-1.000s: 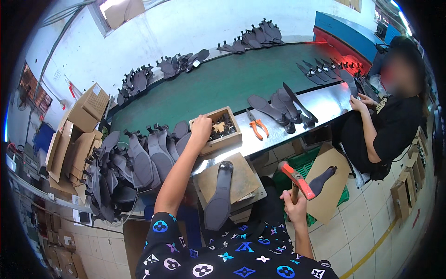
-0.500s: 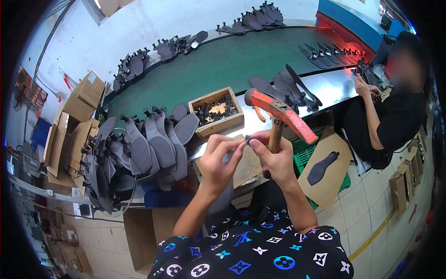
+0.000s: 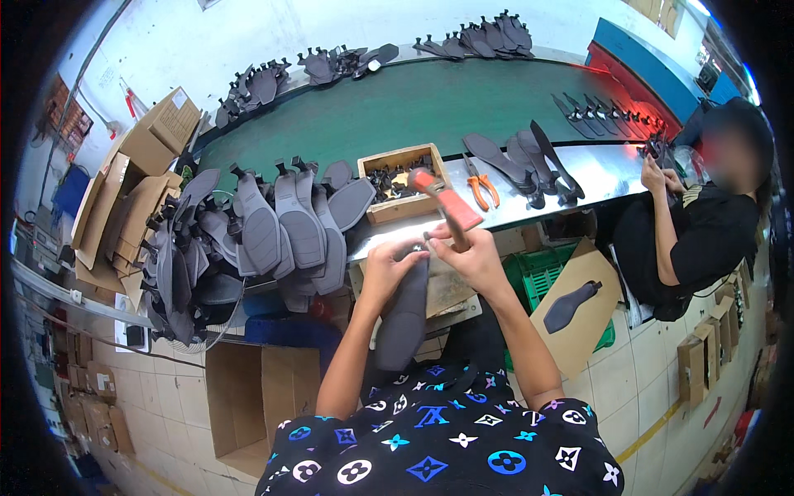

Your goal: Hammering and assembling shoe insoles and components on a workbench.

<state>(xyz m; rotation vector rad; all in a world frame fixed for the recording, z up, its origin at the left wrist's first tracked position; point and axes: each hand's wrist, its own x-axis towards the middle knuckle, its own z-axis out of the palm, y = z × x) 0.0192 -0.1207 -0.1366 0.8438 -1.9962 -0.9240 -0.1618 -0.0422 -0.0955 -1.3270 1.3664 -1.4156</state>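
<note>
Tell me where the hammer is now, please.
In the head view, the hammer is in the right hand, just right of centre; its head appears left of the pliers.

head: worn on the head, left of two | tilted down, forward | left hand (image 3: 385,271) and right hand (image 3: 475,263) framed close, mid-view | green-topped table (image 3: 413,107) shown beyond

Soles (image 3: 298,223) lie left of the fingers (image 3: 404,246); on the desk (image 3: 608,174) beyond sit a box (image 3: 397,212) and, rightward, pliers (image 3: 475,176).
</note>
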